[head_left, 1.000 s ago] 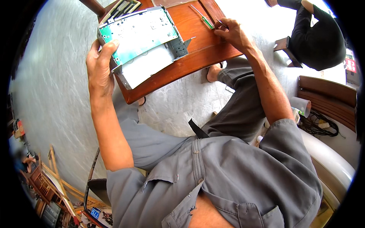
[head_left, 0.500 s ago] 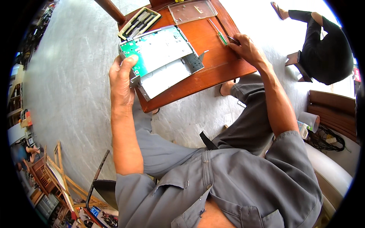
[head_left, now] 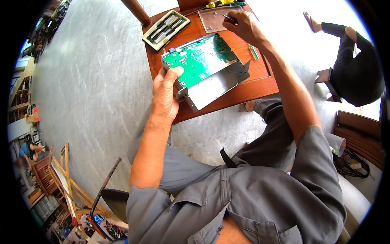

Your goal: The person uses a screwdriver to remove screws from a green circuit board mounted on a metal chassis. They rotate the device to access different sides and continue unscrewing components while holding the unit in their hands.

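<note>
Item 1: metal chassis (head_left: 227,83), open-fronted, grey, upper centre of the frame, over the near part of a reddish-brown wooden desk (head_left: 266,86); whether it rests on the wood cannot be told. Fitted on top: green circuit board (head_left: 199,61).

Item 2: left hand (head_left: 164,93), grasping the chassis at its left end; thumb laid on the board's corner, the other fingers partly hidden behind the metal.

Item 3: right hand (head_left: 247,29), upper centre-right, fingers pinched on a slim dark tool (head_left: 228,17), above the right part of a clear shallow tray (head_left: 211,25) holding small pieces.

Item 4: cream-edged case (head_left: 157,26) of dark and silvery tools, upper left of the desk.

Item 5: green-handled tool (head_left: 254,53), beside the right forearm, partly covered by it.

Item 6: yellow-handled tool (head_left: 221,3), top edge, just beyond the tray.

Item 7: seated person (head_left: 357,73) in black, right of the frame, on a low wooden stool (head_left: 328,84).

Item 8: coiled black cable (head_left: 350,163), lower right.
</note>
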Motion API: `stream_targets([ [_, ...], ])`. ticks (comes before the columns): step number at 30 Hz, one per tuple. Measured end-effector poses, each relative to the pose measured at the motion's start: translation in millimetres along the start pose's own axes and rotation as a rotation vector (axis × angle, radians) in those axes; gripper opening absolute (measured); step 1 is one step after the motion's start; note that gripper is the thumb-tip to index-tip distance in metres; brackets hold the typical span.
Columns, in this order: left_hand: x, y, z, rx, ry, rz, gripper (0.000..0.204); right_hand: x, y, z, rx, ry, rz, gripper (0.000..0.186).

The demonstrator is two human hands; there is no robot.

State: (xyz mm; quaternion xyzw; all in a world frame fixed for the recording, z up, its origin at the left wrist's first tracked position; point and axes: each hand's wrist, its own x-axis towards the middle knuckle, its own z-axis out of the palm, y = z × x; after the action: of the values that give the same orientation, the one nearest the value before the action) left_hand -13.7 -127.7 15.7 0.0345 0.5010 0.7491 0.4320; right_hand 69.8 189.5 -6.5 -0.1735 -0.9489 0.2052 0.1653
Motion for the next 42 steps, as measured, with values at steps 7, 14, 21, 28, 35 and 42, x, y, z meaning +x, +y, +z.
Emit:
stream_targets([
  [7, 8.5, -3.6, -13.7, 0.115, -0.014, -0.055, 0.040, 22.8, -6.0, 8.6, -0.027, 0.023, -0.097, 0.018],
  [14, 7.0, -6.1, -13.9, 0.250, -0.049, 0.010, 0.044, 23.4, -9.0, 7.4, 0.103, 0.076, -0.103, 0.024],
  [21, 25.0, 11.6, -38.2, 0.984, -0.080, 0.033, 0.070, 7.2, -40.7, -31.5, 0.100, 0.091, -0.010, 0.027],
  [28, 12.1, 32.0, -10.3, 1.323, 0.048, 0.353, 0.061, -65.6, -42.8, -57.5, 0.144, 0.095, 0.050, 0.029],
  [35, 13.1, 10.4, 38.2, 1.529, -0.098, 0.859, 0.070, -93.3, -65.4, -74.7, 0.175, -0.227, 0.331, 0.045],
  [42, 27.0, -15.6, 48.9, 1.916, -0.104, 0.870, 0.092, -102.6, -41.8, -50.4, 0.126, -0.211, 0.176, 0.058],
])
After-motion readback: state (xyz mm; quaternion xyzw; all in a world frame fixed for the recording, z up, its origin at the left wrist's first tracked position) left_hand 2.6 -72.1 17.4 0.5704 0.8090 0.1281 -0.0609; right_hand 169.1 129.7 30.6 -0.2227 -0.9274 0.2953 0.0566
